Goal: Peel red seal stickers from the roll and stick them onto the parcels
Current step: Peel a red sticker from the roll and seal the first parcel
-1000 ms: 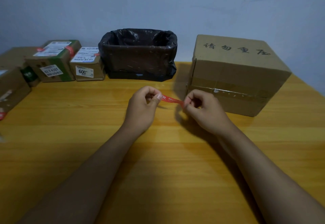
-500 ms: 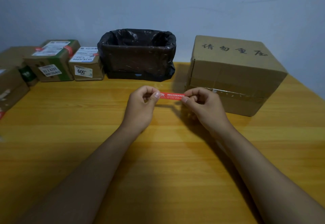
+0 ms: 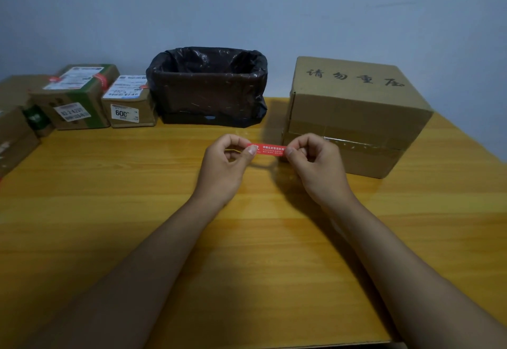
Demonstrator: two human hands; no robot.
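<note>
Wooden table (image 3: pixel 109 211) against a grey-blue wall (image 3: pixel 247 5); left hand (image 3: pixel 225 167) and right hand (image 3: pixel 318 167) pinch a red sticker (image 3: pixel 270 149).

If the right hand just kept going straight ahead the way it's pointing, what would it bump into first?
Most likely the large cardboard box right behind the right hand, which pinches the red sticker. The gap looks small, though depth is hard to judge.
</note>
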